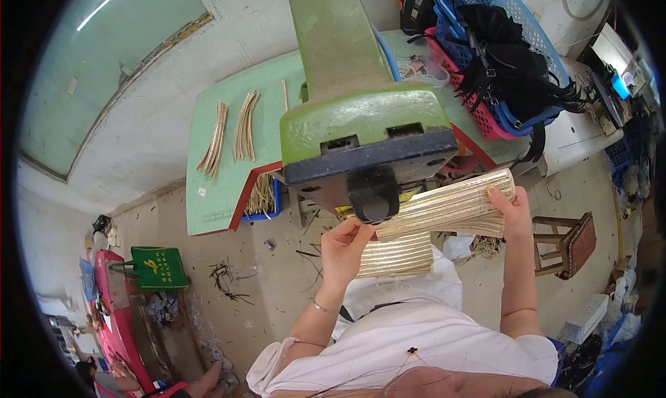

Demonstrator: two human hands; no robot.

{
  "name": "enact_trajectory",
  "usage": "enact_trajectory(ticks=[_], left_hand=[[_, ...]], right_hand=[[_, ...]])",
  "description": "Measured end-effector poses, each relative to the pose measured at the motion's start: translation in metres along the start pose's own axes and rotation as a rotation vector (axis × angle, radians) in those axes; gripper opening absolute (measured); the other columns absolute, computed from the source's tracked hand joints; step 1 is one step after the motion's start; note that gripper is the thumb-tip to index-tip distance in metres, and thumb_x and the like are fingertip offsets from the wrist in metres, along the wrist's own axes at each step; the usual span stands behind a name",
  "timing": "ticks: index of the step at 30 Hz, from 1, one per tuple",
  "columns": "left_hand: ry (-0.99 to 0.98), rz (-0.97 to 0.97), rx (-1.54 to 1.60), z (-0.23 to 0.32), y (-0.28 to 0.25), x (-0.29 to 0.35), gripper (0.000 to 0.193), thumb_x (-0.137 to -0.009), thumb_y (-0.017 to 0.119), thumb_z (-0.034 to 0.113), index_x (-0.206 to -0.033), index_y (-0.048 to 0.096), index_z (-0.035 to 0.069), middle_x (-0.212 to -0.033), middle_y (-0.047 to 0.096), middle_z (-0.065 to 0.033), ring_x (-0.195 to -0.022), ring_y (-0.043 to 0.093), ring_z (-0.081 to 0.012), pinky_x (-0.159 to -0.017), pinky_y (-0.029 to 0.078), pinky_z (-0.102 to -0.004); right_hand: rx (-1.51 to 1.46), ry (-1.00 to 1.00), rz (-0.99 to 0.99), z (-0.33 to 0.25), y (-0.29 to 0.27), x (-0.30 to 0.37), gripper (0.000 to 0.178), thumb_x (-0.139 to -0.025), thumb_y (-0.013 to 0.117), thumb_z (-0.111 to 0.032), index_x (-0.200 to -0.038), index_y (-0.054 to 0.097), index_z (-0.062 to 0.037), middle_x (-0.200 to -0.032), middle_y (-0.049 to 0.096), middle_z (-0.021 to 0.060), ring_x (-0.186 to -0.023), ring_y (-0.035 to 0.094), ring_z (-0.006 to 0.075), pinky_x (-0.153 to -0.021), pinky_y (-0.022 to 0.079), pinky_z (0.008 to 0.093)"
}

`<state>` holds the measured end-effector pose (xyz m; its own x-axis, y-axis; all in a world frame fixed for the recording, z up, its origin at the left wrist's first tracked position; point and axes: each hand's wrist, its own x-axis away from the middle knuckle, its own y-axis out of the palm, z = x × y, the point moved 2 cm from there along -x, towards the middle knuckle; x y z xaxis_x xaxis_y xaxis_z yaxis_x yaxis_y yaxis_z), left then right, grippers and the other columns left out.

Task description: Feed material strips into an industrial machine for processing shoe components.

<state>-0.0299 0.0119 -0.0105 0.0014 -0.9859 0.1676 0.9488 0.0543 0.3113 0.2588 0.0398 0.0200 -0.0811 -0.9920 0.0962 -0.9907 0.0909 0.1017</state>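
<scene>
A gold, ribbed sheet of side-by-side strips is stretched between my hands, just in front of the green machine head and its black lower part. My left hand pinches the sheet's left end, close under the machine's black round part. At the other end, my right hand grips the sheet with the thumb on top and the fingers mostly hidden beneath. Another gold ribbed piece lies lower, over my lap, partly covered by the held sheet.
Two bundles of gold strips lie on the green tabletop. Under it, a blue bin holds more strips. Black bags fill a blue basket at back right. A wooden stool stands right; another person sits lower left.
</scene>
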Motion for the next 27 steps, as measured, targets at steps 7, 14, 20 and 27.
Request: enact_trajectory(ticks=[7,14,20,27], left_hand=[[0.019,0.043,0.006,0.000,-0.003,0.001,0.016,-0.085,0.058,0.010,-0.090,0.063,-0.004,-0.079,0.063,-0.0043,-0.069,0.056,-0.0079,-0.065,0.043,-0.0196],[0.061,0.078,0.018,0.001,-0.003,0.001,0.017,-0.084,0.060,0.012,-0.090,0.064,-0.004,-0.080,0.063,-0.0047,-0.069,0.056,-0.0086,-0.065,0.044,-0.0213],[0.157,0.150,-0.014,0.000,-0.024,0.008,0.015,-0.084,0.059,0.006,-0.094,0.062,-0.006,-0.078,0.062,-0.0042,-0.069,0.055,-0.0067,-0.064,0.043,-0.0182],[0.242,0.389,-0.093,0.009,-0.046,0.020,0.012,-0.084,0.058,0.006,-0.082,0.063,-0.005,-0.073,0.061,-0.0041,-0.066,0.053,-0.0085,-0.063,0.041,-0.0205]], right_hand=[[-0.008,-0.004,-0.011,0.000,0.003,-0.002,0.020,-0.080,0.064,-0.016,-0.088,0.062,0.0020,-0.078,0.063,0.0048,-0.068,0.058,0.0081,-0.063,0.046,0.0232],[-0.005,0.006,-0.024,0.003,0.004,-0.003,0.021,-0.079,0.064,-0.017,-0.089,0.062,0.0025,-0.080,0.064,0.0053,-0.069,0.058,0.0084,-0.064,0.047,0.0233],[0.010,0.038,-0.139,0.007,0.023,-0.004,0.021,-0.081,0.063,-0.014,-0.093,0.062,0.0035,-0.084,0.064,0.0057,-0.074,0.057,0.0083,-0.067,0.046,0.0234],[0.035,0.100,-0.285,0.013,0.066,-0.005,0.021,-0.083,0.060,-0.013,-0.096,0.062,0.0034,-0.087,0.063,0.0037,-0.078,0.055,0.0070,-0.070,0.045,0.0232]])
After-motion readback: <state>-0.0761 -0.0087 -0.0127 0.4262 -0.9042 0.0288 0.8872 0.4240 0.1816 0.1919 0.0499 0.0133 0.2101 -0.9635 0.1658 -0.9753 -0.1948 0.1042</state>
